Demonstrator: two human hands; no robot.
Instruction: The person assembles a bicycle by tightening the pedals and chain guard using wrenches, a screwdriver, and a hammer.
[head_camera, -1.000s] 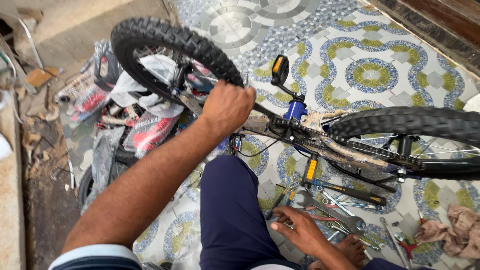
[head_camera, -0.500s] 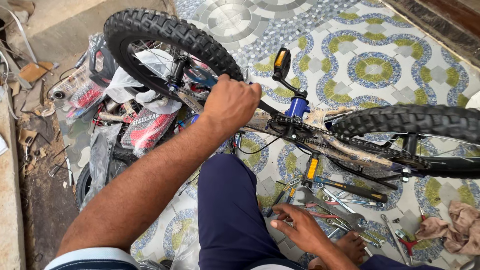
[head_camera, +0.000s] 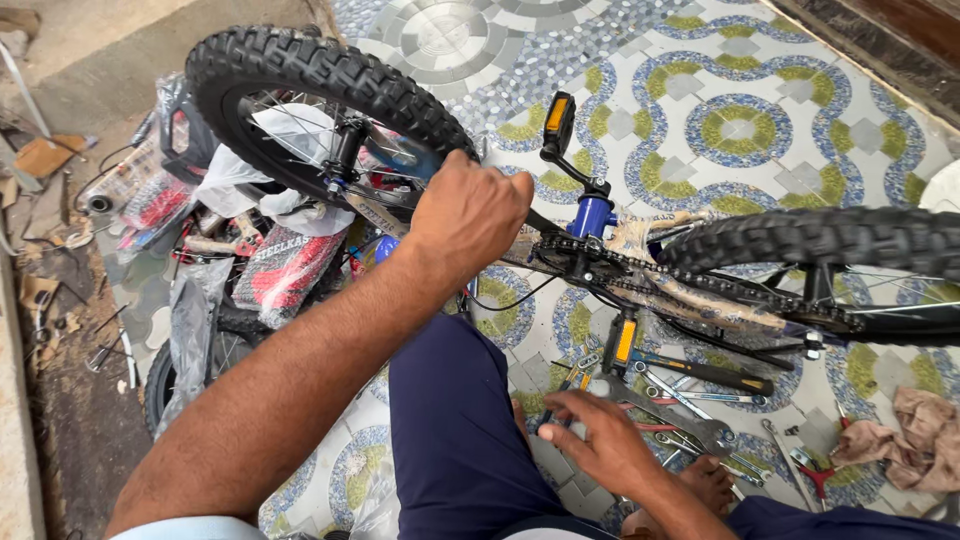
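A bicycle stands upside down on the patterned tile floor, its blue frame (head_camera: 596, 216) across the middle of the head view. My left hand (head_camera: 470, 212) is shut on the frame beside the knobbly left tyre (head_camera: 320, 70). The chain (head_camera: 700, 288) runs right toward the other tyre (head_camera: 820, 236). An orange-and-black pedal (head_camera: 557, 125) sticks up behind the frame. My right hand (head_camera: 600, 440) lies palm down on a pile of spanners and pliers (head_camera: 700, 378) on the floor, fingers apart and touching the tools. My dark blue trouser leg (head_camera: 450, 430) is between my arms.
A second bicycle in plastic and red printed wrapping (head_camera: 285, 268) lies at the left under the tyre. A crumpled rag (head_camera: 915, 435) lies at the right by small red-handled pliers (head_camera: 815, 478). A dirt strip with scraps and a concrete kerb (head_camera: 20, 400) runs along the left.
My head has come closer to the bicycle. My right hand has shifted slightly left and up over the tools. My left hand keeps its grip on the frame.
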